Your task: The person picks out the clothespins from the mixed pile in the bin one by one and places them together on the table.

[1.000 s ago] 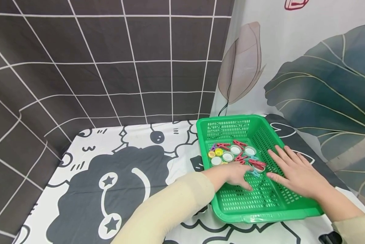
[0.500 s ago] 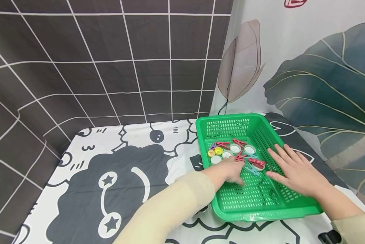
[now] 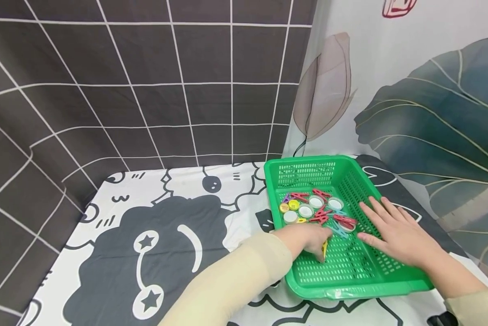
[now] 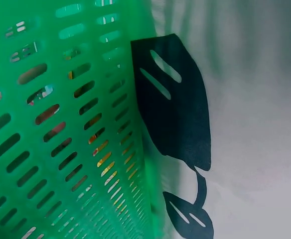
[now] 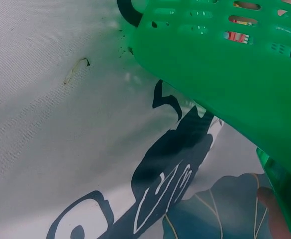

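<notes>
In the head view my left hand reaches over the near left side of a green plastic basket. Its fingers pinch a yellow clothespin, mostly hidden behind them. Just beyond lie red clothespins, blue clothespins, a purple clothespin and round white caps. Two small yellow caps sit at the pile's left edge. My right hand rests with straight, spread fingers on the basket's right wall. Both wrist views mostly show the basket's outside.
The basket stands on a black-and-white cartoon-printed cloth at the right of the table. A dark curtain with white grid lines hangs behind, and a leaf-printed curtain borders the right side.
My left hand has drawn back from the pile toward the basket's near part, and a yellow clothespin now shows at its fingertips. The right hand stays in place.
</notes>
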